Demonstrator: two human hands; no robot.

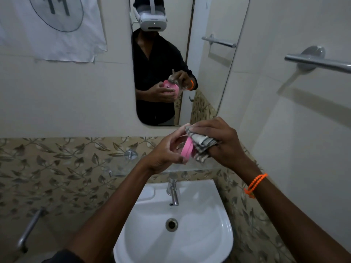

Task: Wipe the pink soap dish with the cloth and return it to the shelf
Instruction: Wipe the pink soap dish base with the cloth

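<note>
My left hand (167, 151) holds the pink soap dish (187, 149) on edge, above the sink and in front of the mirror's lower edge. My right hand (220, 141) grips a grey checked cloth (201, 144) and presses it against the dish's right side. Only the dish's pink rim shows between the fingers and the cloth. The mirror (209, 76) reflects both hands with the dish and cloth. A glass shelf (121, 170) runs along the wall just under the hands, partly hidden by them.
A white sink (209, 234) with a chrome tap (173, 192) lies below the hands. A towel bar (319, 62) juts from the right wall. A white paper sheet (53, 29) hangs at the upper left. A metal pipe (28, 230) is at the lower left.
</note>
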